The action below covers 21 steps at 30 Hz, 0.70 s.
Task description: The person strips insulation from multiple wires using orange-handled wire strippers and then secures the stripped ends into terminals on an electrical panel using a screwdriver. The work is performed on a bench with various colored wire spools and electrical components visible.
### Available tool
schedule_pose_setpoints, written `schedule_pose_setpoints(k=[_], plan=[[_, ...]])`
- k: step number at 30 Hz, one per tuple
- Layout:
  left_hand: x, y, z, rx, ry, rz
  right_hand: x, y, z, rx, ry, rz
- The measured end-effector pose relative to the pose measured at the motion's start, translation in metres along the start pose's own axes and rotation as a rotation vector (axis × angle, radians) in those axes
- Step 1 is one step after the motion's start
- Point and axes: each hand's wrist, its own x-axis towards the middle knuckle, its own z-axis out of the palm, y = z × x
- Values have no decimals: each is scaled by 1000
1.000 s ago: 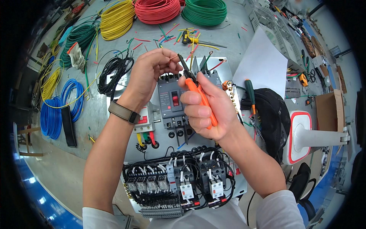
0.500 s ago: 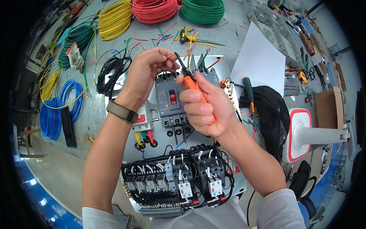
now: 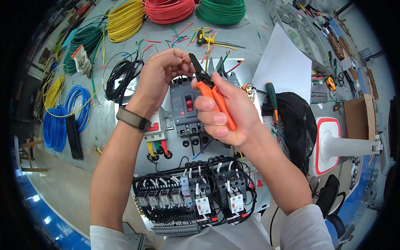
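My right hand [image 3: 227, 112] is wrapped round a pair of pliers [image 3: 223, 107] with orange handles and dark, narrow jaws. The jaw tips point up and left, close to the fingers of my left hand [image 3: 163, 68]. That hand pinches a wire [image 3: 186, 58], whose thin copper-coloured end reaches toward the tips; I cannot tell if they touch. Below both hands sits a grey circuit breaker [image 3: 184, 106] with a red switch, fixed on a metal plate [image 3: 179, 156]. Yellow, green and red wires with looped bare ends stand up behind it, the red wire [image 3: 234, 68] to the right.
Coils of yellow [image 3: 125, 21], red [image 3: 168, 11] and green wire [image 3: 221, 11] line the far side. A yellow-black screwdriver [image 3: 204, 38] lies among wire scraps. Nearer stands a densely wired panel [image 3: 166, 200]. White paper [image 3: 283, 66], a green-handled screwdriver [image 3: 271, 96] and a black bag [image 3: 296, 121] are right.
The pliers have turned in my right hand, showing the handles more fully and spread wider apart. Their jaw tips moved slightly up and left. My left hand stays nearly in place.
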Motion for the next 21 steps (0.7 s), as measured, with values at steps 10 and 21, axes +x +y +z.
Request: schedule_pose_setpoints(k=[10,21], plan=[[1,0,6,53,17,8,-11,-12,58,-898,615,-99],[2,-1,12,164,0,52,-8,-28,70,-2390,753,-356]])
